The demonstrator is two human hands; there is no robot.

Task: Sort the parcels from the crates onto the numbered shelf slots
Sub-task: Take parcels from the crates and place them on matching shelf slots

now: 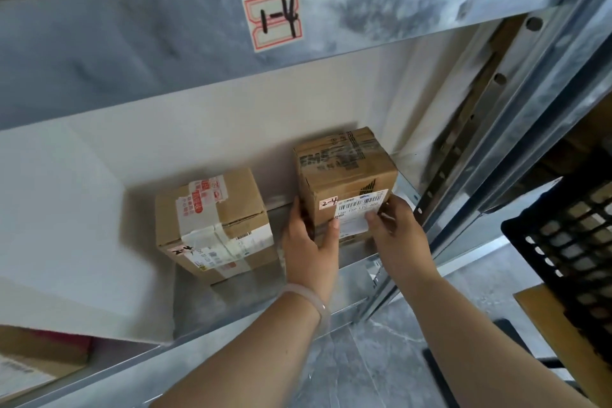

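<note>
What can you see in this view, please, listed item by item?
brown cardboard parcel with EMS print and a 2-4 tag: one, brown, right side of the shelf, held by both hands
brown cardboard parcel with red-printed tape: one, brown, same shelf, to its left, apart
grey metal shelf: one, silver-grey, under both parcels
red-bordered 1-4 label: one, white and red, on the beam above
black plastic lattice crate: one, black, far right
pale bangle: one, whitish, left wrist
left hand: grips the EMS parcel's left side
right hand: grips its front right edge
</note>
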